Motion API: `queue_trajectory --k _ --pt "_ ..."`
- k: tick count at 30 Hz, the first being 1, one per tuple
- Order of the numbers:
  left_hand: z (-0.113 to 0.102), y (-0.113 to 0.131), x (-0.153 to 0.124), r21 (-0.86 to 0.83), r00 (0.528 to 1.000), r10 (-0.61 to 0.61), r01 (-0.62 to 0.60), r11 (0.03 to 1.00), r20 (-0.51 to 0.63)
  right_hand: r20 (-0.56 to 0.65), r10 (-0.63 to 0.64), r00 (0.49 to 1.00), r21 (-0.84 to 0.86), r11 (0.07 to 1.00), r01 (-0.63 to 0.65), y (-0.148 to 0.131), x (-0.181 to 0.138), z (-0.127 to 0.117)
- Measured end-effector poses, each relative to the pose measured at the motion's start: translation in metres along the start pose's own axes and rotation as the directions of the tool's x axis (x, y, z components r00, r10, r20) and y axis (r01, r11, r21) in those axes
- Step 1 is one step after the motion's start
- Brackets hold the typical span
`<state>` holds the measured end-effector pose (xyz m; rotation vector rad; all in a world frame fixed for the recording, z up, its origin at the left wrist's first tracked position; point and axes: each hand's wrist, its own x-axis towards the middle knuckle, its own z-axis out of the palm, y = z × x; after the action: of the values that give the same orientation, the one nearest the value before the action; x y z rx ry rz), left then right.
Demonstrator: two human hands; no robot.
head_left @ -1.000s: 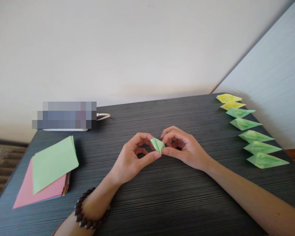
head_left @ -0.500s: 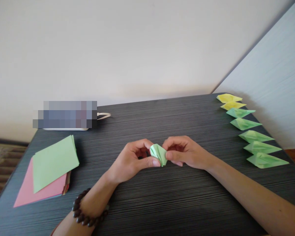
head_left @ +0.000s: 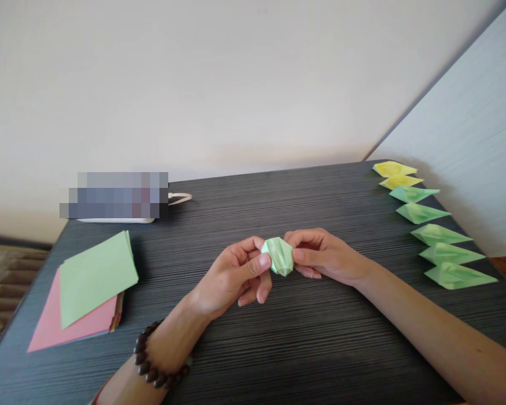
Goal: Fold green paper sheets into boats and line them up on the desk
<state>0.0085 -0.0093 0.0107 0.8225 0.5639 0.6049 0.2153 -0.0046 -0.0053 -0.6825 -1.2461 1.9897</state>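
A small folded piece of light green paper [head_left: 279,256] is held up over the middle of the table, its creased face turned toward me. My left hand [head_left: 240,273] pinches its left edge between thumb and index finger, with the other fingers curled below. On the opposite edge, my right hand [head_left: 316,253] has thumb and fingers closed on the same paper. Part of the paper's back is hidden behind my fingers. A bracelet of dark beads [head_left: 145,360] circles my left wrist.
Down the right side of the dark wood-grain table [head_left: 244,349] runs a row of folded paper pieces, yellow ones [head_left: 394,169] at the far end and several green ones [head_left: 459,275] nearer. Square sheets [head_left: 99,275] are stacked on the left, with a blurred-out object [head_left: 118,197] and white cable [head_left: 181,197] behind.
The green paper has turned and spread wider, showing a broader face. My left thumb has shifted up to its left edge, and both hands have moved slightly right.
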Motion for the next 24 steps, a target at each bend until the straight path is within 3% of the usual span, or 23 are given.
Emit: queue_trajectory --k 3,8,18,24 --pt "0.0018 -0.0006 0.0002 -0.019 1.000 -0.008 0.008 1.000 0.013 0.008 0.004 1.000 0.036 0.999 -0.004 0.0001 0.0006 -0.0009" --pt "0.0051 0.0006 0.0013 -0.100 0.990 0.006 -0.020 0.995 -0.142 -0.004 0.030 1.000 0.058 0.998 -0.030 0.0017 0.0016 -0.0028" --pt "0.0046 -0.0004 0.0001 -0.070 0.998 0.015 -0.019 0.997 -0.055 0.007 0.021 1.000 0.034 0.999 -0.021 0.0007 0.0032 -0.0019" --pt "0.0060 0.0008 0.0036 -0.101 0.987 -0.027 0.010 0.995 -0.161 -0.030 0.085 0.996 0.097 0.992 -0.082 0.0019 0.0034 -0.0033"
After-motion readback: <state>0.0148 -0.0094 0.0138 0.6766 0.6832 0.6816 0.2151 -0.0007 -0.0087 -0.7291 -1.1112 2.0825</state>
